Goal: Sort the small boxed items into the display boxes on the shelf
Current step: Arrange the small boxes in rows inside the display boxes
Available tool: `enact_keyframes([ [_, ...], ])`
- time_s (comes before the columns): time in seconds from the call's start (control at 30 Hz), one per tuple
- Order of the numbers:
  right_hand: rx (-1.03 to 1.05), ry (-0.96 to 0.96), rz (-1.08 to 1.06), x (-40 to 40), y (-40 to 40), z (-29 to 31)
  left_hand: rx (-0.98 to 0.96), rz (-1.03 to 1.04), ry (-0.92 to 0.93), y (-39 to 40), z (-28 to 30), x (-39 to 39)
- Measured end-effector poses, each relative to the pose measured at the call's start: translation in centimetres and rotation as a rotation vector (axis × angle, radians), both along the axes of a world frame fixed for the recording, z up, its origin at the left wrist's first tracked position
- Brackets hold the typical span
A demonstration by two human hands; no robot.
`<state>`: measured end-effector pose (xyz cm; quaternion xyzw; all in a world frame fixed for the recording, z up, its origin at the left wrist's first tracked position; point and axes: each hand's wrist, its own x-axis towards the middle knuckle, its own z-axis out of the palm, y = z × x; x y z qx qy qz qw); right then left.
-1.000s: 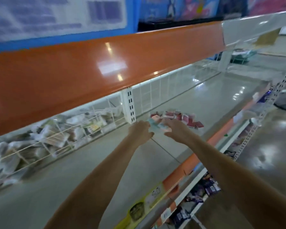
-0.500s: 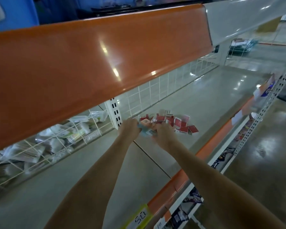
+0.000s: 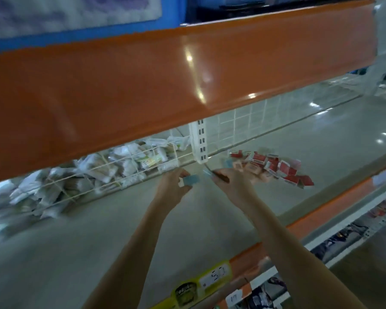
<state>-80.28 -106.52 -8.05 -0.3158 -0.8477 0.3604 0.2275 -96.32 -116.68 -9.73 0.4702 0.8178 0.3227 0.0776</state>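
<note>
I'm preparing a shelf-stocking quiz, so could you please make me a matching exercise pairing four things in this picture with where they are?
Things:
1. blue box
2. red boxes
3. white packets
4. yellow label

Places:
A. behind the wire divider at the left
B. on the shelf's front edge, between the arms
C. in the left hand
D. loose on the shelf, beyond the right hand

Pairs: 1-C, 2-D, 3-A, 4-B
</note>
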Motion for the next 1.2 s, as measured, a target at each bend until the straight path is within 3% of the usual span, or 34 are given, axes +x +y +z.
enact_keyframes([
  [0.17,-0.298,0.122,0.167,-4.4,-5.2,1.0,-0.016,0.132,0.106,-9.3,3.0,-2.4],
  [0.43,-0.432,0.053,0.471,-10.5,-17.6,3.7,-0.034,0.231,0.236,-27.0,6.6,-5.9],
  [0.77,-0.407,-0.045,0.789,-18.3,-35.9,6.1,-0.001,0.345,0.236,-48.8,7.8,-10.4],
  [1.0,-0.320,-0.118,0.948,-22.5,-45.7,6.5,-0.016,0.430,0.219,-59.3,7.1,-12.4],
  [1.1,-0.217,-0.156,0.997,-24.0,-49.4,6.3,-0.019,0.449,0.206,-62.4,5.8,-13.8],
  [1.2,0.026,-0.230,1.046,-25.0,-52.2,5.9,-0.018,0.456,0.186,-64.5,4.8,-15.2],
])
